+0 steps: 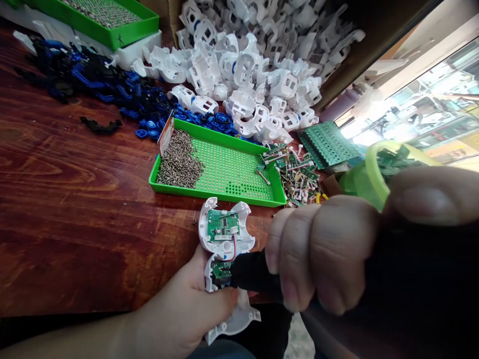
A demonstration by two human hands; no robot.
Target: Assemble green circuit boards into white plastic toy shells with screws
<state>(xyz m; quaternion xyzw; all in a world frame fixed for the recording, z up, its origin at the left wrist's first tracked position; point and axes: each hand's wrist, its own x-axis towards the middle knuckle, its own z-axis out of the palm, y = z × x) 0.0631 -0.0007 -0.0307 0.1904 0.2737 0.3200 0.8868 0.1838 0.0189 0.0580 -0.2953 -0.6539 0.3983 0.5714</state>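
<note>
Left hand (196, 301) gripping white housing (220, 247), right hand (322, 254) gripping black tool (411, 294), possibly a driver, nose (249, 271) at lower circuit board (220, 269)

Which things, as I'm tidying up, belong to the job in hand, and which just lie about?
In use:
white shell, in the left hand
circuit board inside
black tool, in the right hand

Lying about, seemingly:
piled white shells
green tray with screws
loose black piece
</note>
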